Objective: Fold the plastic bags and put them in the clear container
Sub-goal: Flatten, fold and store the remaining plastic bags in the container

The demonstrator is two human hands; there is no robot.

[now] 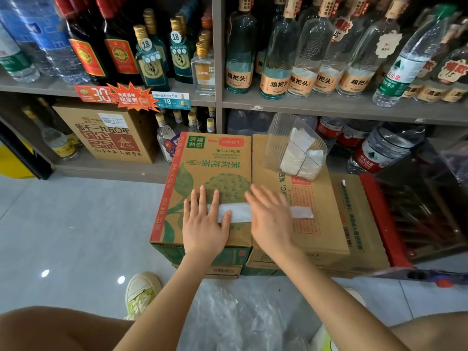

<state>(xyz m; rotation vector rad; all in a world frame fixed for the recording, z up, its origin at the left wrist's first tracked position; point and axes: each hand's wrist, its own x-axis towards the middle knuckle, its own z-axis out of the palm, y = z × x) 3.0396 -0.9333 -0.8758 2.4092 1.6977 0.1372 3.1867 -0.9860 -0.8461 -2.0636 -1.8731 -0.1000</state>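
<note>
The fingers [202, 198] of the left hand [205, 224] lie straight and spread across the left end of a folded plastic bag [240, 213]; the bag is a narrow white strip running from 9 to 3 o'clock over a green-printed box [210, 160] and a brown box [319, 224] just beside it; the right hand [271, 219] covers the strip's middle, and the strip's right end shows at 3 o'clock of that hand. Both palms hide parts of the strip; the right fingers [263, 196] are blurred. Neither hand grasps anything; both lie flat, fingers extended, touching the bag. At 1 o'clock of the right hand the clear container [278, 138] stands on the brown box, with folded white bags [298, 155] inside; at 6 o'clock, loose crumpled bags [240, 312] lie on the floor [88, 224], cut off by the bottom edge.
</note>
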